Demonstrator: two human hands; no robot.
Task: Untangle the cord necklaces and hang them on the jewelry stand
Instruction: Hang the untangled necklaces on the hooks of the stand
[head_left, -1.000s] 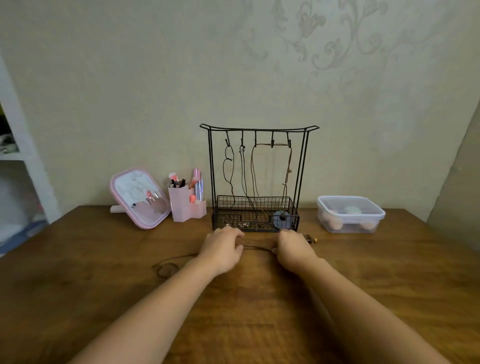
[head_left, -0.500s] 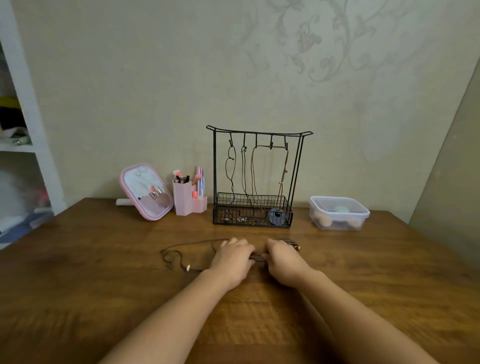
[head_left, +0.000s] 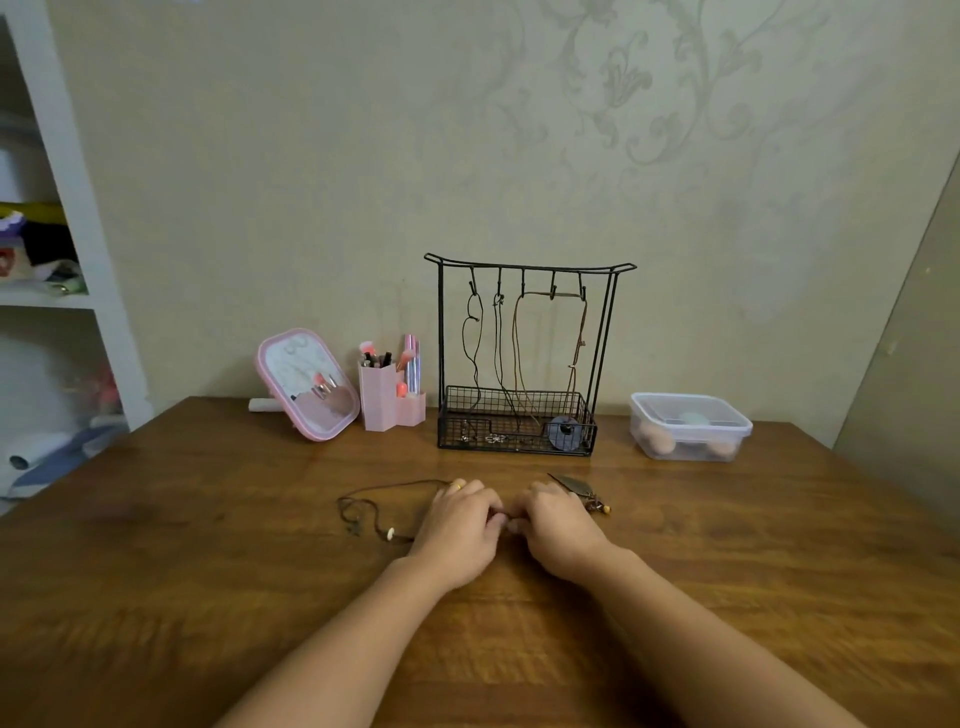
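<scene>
At the far left of the wooden table (head_left: 156, 597) a pink mirror (head_left: 306, 383) leans beside a pink brush holder (head_left: 387, 397). In front of them, a brown cord necklace (head_left: 382, 506) lies loose on the wood, its loops and a white bead trailing out to the left of your left hand (head_left: 460, 525). That hand rests knuckles up with its fingers curled, pinching the cord where it meets your right hand (head_left: 556, 525), which is curled the same way and nips the same cord. The two hands almost touch. A leaf pendant (head_left: 574, 486) pokes out just behind your right hand. Behind the hands stands the black wire jewelry stand (head_left: 519, 358), with several cords hung from its hooks. A clear plastic box (head_left: 688, 426) sits to its right.
</scene>
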